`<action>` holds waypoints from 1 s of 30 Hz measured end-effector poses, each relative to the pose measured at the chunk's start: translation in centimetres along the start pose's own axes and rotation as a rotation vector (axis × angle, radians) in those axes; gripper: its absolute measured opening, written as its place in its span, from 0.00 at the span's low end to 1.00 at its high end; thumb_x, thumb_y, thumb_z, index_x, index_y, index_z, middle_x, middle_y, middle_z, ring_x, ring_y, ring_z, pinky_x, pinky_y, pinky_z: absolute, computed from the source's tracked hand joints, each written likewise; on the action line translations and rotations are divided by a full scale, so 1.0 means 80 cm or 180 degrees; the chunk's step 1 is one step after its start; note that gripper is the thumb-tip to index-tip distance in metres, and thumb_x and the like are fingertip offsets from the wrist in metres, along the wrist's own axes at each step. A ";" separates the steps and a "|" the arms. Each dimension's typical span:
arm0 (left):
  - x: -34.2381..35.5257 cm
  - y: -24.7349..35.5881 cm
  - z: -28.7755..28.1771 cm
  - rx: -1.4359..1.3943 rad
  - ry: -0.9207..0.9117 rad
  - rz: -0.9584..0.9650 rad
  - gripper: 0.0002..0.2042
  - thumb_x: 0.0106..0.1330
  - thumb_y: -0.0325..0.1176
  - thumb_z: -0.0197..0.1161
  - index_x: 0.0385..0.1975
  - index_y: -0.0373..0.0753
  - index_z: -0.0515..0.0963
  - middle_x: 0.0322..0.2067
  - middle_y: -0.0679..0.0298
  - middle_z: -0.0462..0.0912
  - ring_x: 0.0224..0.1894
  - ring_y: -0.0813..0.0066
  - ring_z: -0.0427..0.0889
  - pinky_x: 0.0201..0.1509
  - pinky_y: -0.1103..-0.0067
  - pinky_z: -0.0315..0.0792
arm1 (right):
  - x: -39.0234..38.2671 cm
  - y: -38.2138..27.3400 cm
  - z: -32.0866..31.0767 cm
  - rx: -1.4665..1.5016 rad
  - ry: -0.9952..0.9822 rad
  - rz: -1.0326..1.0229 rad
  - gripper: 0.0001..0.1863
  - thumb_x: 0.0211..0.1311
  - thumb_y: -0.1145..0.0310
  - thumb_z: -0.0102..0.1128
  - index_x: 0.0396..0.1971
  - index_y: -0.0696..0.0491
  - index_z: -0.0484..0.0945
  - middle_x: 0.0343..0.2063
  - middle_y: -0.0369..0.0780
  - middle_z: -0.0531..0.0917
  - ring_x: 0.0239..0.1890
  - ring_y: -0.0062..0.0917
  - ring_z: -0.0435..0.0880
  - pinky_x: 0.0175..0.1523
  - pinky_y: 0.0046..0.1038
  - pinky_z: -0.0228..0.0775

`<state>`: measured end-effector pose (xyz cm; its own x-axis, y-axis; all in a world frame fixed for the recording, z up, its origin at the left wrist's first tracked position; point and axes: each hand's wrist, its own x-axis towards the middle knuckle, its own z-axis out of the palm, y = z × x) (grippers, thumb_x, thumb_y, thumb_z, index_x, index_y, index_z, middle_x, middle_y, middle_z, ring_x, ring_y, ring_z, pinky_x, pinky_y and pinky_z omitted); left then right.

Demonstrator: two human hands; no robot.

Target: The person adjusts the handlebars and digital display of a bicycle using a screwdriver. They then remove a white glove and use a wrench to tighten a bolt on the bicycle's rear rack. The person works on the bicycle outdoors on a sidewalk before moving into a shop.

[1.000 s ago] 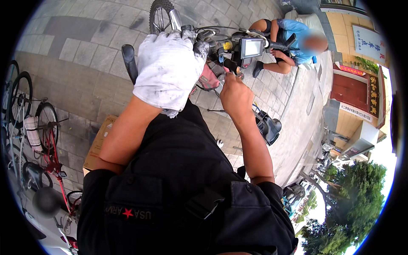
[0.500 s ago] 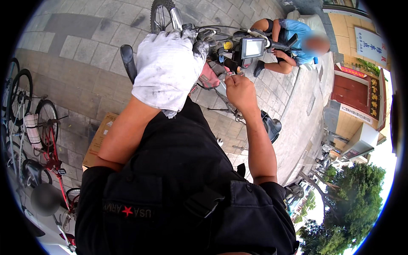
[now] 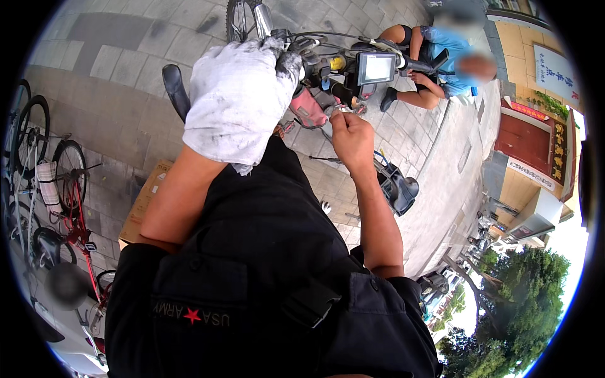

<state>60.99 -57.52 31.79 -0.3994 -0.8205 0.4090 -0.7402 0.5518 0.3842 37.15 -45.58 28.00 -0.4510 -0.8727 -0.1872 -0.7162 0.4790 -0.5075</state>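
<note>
Handlebar [image 3: 416, 65] lies at the far side of me, its long axis running roughly left to right; a black left end [image 3: 176, 93] shows beyond my glove. My gloved left hand [image 3: 239, 104] lies over the left part of the bar, fingers bent away from view; whether it grips or only rests I cannot tell. My bare right hand [image 3: 354, 140] is closed, thumb against forefinger, on the near side of the dark tube [image 3: 343, 94], and of the two hands it is the nearer to the small screen [image 3: 377, 68], which sits farther off and slightly to its right. Pink bag [image 3: 309, 108] lies between the hands, nearer the right one. Not resolved: anything small pinched in the right fingertips; bar section under the glove, hidden; cables and fittings left of the screen, crowded together; front wheel [image 3: 232, 22], cut off at the far edge.
</note>
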 end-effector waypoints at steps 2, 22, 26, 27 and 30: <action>-0.002 0.000 0.002 -0.0002 0.0084 0.0009 0.12 0.69 0.41 0.60 0.33 0.40 0.85 0.32 0.57 0.87 0.38 0.58 0.86 0.46 0.65 0.77 | -0.001 0.004 0.002 0.0088 0.0036 -0.0016 0.18 0.70 0.57 0.59 0.34 0.59 0.87 0.25 0.55 0.84 0.32 0.51 0.87 0.40 0.42 0.78; 0.002 0.013 -0.001 0.0256 -0.0257 -0.0053 0.13 0.70 0.41 0.60 0.34 0.38 0.83 0.32 0.54 0.87 0.36 0.52 0.85 0.42 0.61 0.78 | -0.009 0.017 0.009 0.0783 0.0113 -0.0008 0.19 0.72 0.59 0.62 0.35 0.64 0.86 0.19 0.44 0.83 0.23 0.23 0.79 0.34 0.31 0.73; 0.011 0.021 0.003 0.0332 -0.0350 -0.0511 0.17 0.75 0.45 0.57 0.44 0.39 0.86 0.39 0.49 0.88 0.41 0.47 0.86 0.48 0.59 0.79 | 0.007 0.008 -0.003 0.0296 -0.0163 -0.0129 0.21 0.71 0.58 0.56 0.32 0.62 0.85 0.25 0.54 0.86 0.31 0.46 0.87 0.42 0.43 0.78; 0.007 0.019 0.005 0.0250 -0.0413 -0.0644 0.19 0.76 0.48 0.56 0.47 0.40 0.87 0.41 0.48 0.88 0.44 0.45 0.86 0.50 0.58 0.78 | 0.006 -0.001 -0.009 0.0185 -0.0426 -0.0004 0.20 0.70 0.59 0.53 0.32 0.61 0.86 0.28 0.57 0.86 0.37 0.52 0.89 0.48 0.49 0.80; 0.013 0.030 -0.004 0.0384 -0.0588 -0.0603 0.23 0.78 0.51 0.52 0.47 0.38 0.86 0.40 0.45 0.88 0.43 0.42 0.86 0.47 0.56 0.78 | -0.007 -0.008 -0.013 -0.0381 -0.0046 -0.0291 0.17 0.67 0.64 0.53 0.32 0.61 0.86 0.31 0.56 0.88 0.37 0.51 0.90 0.48 0.46 0.82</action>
<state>58.99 -57.01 33.42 -0.3314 -0.9267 0.1773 -0.8656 0.3734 0.3337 37.31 -45.31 29.32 -0.3739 -0.9141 -0.1572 -0.8127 0.4045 -0.4193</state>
